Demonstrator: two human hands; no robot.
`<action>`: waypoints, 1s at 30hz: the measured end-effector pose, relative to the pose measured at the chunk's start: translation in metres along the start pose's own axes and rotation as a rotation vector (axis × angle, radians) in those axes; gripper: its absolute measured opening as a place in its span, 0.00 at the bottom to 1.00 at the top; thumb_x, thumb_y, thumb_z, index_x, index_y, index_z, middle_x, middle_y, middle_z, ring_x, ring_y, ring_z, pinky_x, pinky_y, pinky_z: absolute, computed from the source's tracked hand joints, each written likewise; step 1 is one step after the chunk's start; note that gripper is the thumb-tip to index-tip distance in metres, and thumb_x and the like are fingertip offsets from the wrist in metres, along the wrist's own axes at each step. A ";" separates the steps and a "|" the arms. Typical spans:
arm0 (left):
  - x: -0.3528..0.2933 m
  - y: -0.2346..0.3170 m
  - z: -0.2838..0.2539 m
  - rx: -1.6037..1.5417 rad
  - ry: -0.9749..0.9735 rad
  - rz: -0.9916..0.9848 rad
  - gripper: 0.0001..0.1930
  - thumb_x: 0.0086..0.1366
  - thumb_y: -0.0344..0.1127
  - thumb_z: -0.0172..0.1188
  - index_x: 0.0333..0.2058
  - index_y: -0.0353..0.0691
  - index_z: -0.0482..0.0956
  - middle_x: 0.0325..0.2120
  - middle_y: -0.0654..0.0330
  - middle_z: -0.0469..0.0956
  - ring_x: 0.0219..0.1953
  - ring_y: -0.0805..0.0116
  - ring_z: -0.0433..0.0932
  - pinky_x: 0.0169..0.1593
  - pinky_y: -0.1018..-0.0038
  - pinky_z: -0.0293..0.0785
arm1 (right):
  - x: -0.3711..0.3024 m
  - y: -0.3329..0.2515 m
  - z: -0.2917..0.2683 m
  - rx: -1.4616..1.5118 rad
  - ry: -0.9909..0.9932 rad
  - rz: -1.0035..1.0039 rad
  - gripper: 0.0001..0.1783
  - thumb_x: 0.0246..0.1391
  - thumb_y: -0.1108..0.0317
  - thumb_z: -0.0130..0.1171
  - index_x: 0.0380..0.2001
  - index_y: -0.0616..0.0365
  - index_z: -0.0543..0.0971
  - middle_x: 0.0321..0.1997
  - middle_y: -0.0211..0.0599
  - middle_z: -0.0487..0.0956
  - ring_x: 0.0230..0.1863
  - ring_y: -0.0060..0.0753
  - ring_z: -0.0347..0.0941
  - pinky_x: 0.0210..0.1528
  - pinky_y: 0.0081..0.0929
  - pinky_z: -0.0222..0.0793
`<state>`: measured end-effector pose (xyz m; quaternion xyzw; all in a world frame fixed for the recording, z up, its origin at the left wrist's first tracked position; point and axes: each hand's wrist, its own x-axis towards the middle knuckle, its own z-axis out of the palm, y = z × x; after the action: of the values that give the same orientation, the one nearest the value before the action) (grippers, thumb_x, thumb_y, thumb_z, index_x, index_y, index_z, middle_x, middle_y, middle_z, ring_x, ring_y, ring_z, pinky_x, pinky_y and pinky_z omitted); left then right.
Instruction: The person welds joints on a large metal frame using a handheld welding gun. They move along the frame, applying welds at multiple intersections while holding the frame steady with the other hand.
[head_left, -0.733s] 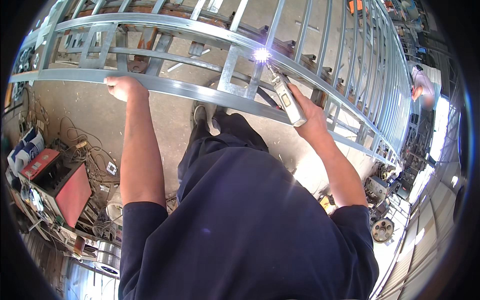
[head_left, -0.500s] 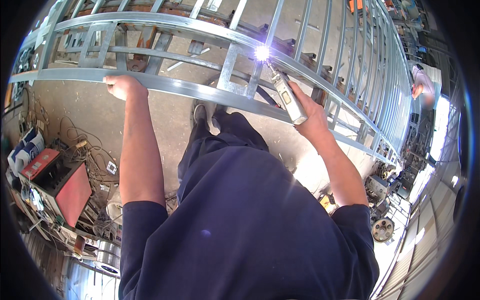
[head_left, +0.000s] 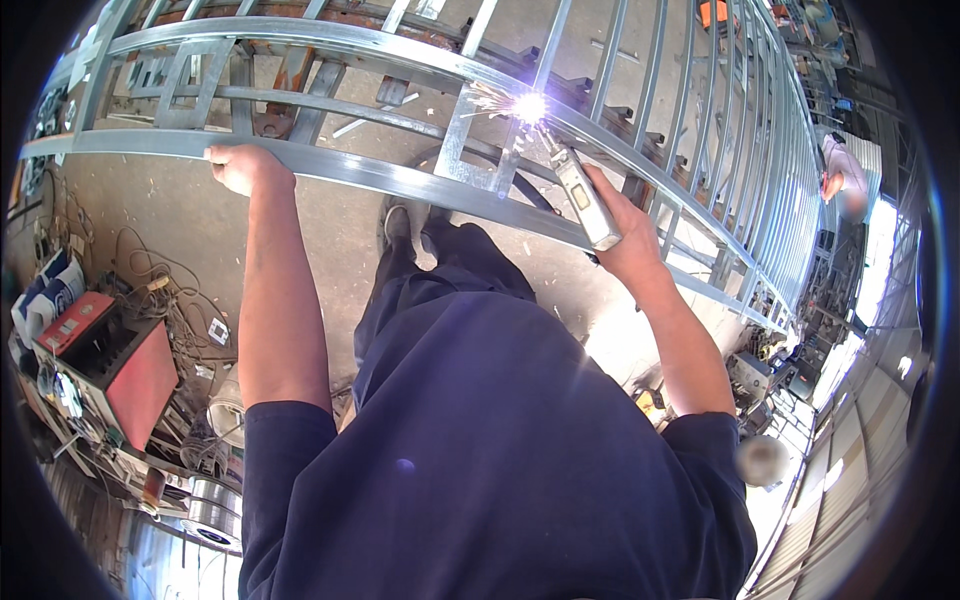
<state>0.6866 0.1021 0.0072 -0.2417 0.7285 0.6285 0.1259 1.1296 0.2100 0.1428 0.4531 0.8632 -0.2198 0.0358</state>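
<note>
Gripping the torch (head_left: pixel 585 198), my right hand (head_left: pixel 632 234) keeps its fingers wrapped about the rear end. The torch slants, its nose directed up and to the left at the far rail (head_left: pixel 350 38) of a metal frame (head_left: pixel 660 181). A white-violet arc (head_left: pixel 530 107) burns at this rail, and its glare hides the exact point of contact. Sparks (head_left: pixel 487 100) spray chiefly leftward, across the upper end of a flat crosspiece (head_left: pixel 457 132).

My left hand (head_left: pixel 243 170) is closed on the near rail (head_left: pixel 390 181), well to the left of the arc; I see its fingers only in part.

The frame spans the upper part of my view, with slender bars (head_left: pixel 608 60) extending beyond the far rail and crowding together toward the right. Rusty metal (head_left: pixel 297 70) shows behind it.

Below the near rail lies the floor (head_left: pixel 190 210), bearing loose cables (head_left: pixel 180 300) at left. Near these stand a red box (head_left: pixel 145 385) and, lower, a metallic spool (head_left: pixel 212 508). At far right, beside the bars, I note another person (head_left: pixel 845 172) in a pale top.
</note>
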 end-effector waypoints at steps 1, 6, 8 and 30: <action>0.001 0.000 0.000 -0.005 0.000 0.005 0.37 0.80 0.61 0.36 0.72 0.35 0.57 0.66 0.41 0.68 0.61 0.42 0.76 0.60 0.51 0.81 | 0.000 0.001 0.000 0.001 0.001 -0.006 0.47 0.53 0.75 0.68 0.74 0.33 0.63 0.56 0.53 0.82 0.53 0.62 0.80 0.54 0.48 0.78; -0.002 0.001 0.002 -0.006 0.003 0.018 0.37 0.80 0.60 0.36 0.71 0.33 0.59 0.66 0.40 0.68 0.61 0.41 0.76 0.60 0.51 0.82 | -0.001 0.003 0.000 0.009 -0.009 0.024 0.48 0.53 0.75 0.68 0.75 0.33 0.63 0.55 0.53 0.82 0.54 0.62 0.79 0.55 0.48 0.77; -0.001 0.001 0.002 -0.009 0.016 0.000 0.37 0.79 0.61 0.37 0.71 0.35 0.60 0.66 0.41 0.69 0.60 0.42 0.77 0.60 0.51 0.82 | -0.001 -0.001 -0.006 0.008 -0.027 0.041 0.48 0.53 0.76 0.67 0.75 0.34 0.64 0.55 0.52 0.82 0.55 0.60 0.80 0.56 0.45 0.76; 0.034 -0.013 0.003 0.212 0.215 -0.021 0.39 0.78 0.63 0.37 0.63 0.30 0.74 0.56 0.46 0.81 0.52 0.47 0.83 0.55 0.57 0.81 | 0.125 0.030 -0.058 0.601 -0.927 0.124 0.38 0.50 0.65 0.70 0.66 0.57 0.74 0.54 0.36 0.83 0.54 0.30 0.78 0.60 0.28 0.73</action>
<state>0.6637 0.0974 -0.0213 -0.3007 0.7975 0.5171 0.0785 1.0883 0.3450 0.1519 0.3490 0.6282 -0.6302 0.2940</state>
